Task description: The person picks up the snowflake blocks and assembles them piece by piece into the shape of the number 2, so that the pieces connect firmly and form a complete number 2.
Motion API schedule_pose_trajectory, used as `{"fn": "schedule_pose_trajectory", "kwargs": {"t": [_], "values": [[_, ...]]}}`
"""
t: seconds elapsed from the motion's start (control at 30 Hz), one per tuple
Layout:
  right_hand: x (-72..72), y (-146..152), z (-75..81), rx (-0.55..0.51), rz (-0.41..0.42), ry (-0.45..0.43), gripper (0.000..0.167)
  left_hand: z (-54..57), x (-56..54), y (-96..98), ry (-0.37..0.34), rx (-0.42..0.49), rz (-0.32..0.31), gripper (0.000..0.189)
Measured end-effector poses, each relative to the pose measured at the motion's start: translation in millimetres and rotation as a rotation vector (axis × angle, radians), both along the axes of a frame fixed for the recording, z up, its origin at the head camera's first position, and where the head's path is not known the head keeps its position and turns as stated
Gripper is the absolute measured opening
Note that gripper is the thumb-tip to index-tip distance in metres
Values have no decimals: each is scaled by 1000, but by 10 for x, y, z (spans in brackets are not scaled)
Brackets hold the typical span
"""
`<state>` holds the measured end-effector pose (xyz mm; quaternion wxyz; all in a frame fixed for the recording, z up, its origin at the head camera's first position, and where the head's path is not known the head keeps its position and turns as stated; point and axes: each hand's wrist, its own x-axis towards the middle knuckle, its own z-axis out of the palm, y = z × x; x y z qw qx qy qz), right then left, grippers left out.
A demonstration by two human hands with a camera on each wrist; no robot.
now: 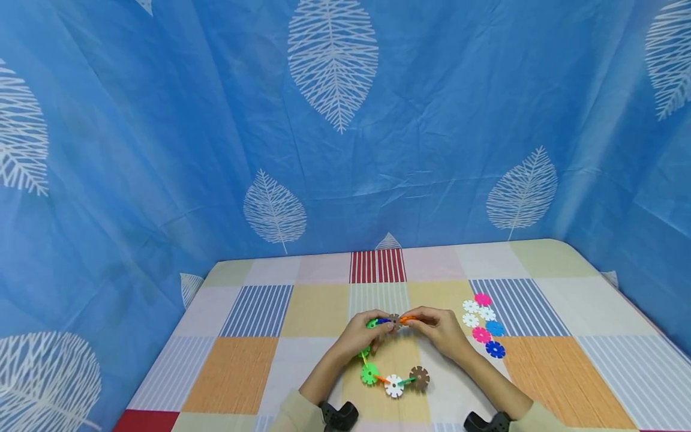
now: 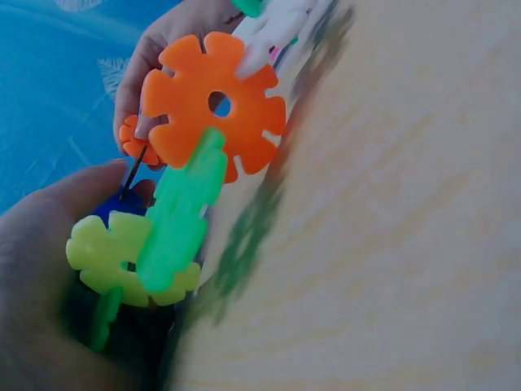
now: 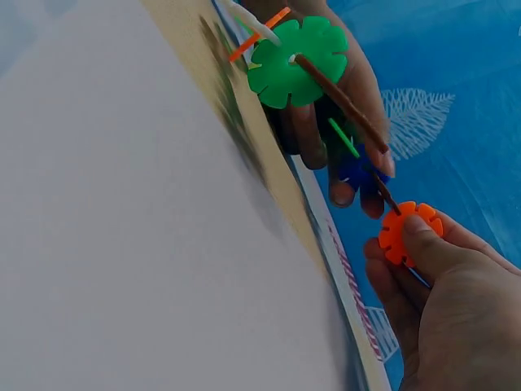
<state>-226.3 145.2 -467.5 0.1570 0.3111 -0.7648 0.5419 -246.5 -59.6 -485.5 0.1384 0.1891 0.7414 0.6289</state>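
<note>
A curved chain of notched plastic interlocking discs hangs from my hands and bends round below them in the head view. My left hand (image 1: 357,333) grips the chain at the blue disc (image 3: 355,169). Between the hands is a brown disc (image 1: 394,320), slotted into the blue one. My right hand (image 1: 441,331) pinches an orange disc (image 3: 394,238) between thumb and fingers, and its edge meets the brown disc. Lower on the chain are a green disc (image 1: 369,374), a white disc (image 1: 394,387) and, at its end, another brown disc (image 1: 419,378). My left fingers partly hide the blue disc.
Right of my right hand, loose discs lie in a cluster: several white, pink and blue ones, among them a pink disc (image 1: 481,335) and a dark blue disc (image 1: 495,349). A patchwork cloth (image 1: 243,372) covers the table. Blue leaf-print curtains (image 1: 410,150) enclose the back and sides.
</note>
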Motion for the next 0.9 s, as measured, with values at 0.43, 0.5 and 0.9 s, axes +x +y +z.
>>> {"fn": "schedule_pose_trajectory", "kwargs": {"t": [0.43, 0.5, 0.9], "values": [[21, -27, 21, 44, -6, 102, 16, 29, 5, 29, 34, -85, 0, 16], [27, -37, 25, 38, -8, 89, 16, 35, 5, 24, 32, -90, -1, 16], [-62, -32, -56, 59, -46, -7, 15, 27, -23, 3, 27, -126, -10, 18]]}}
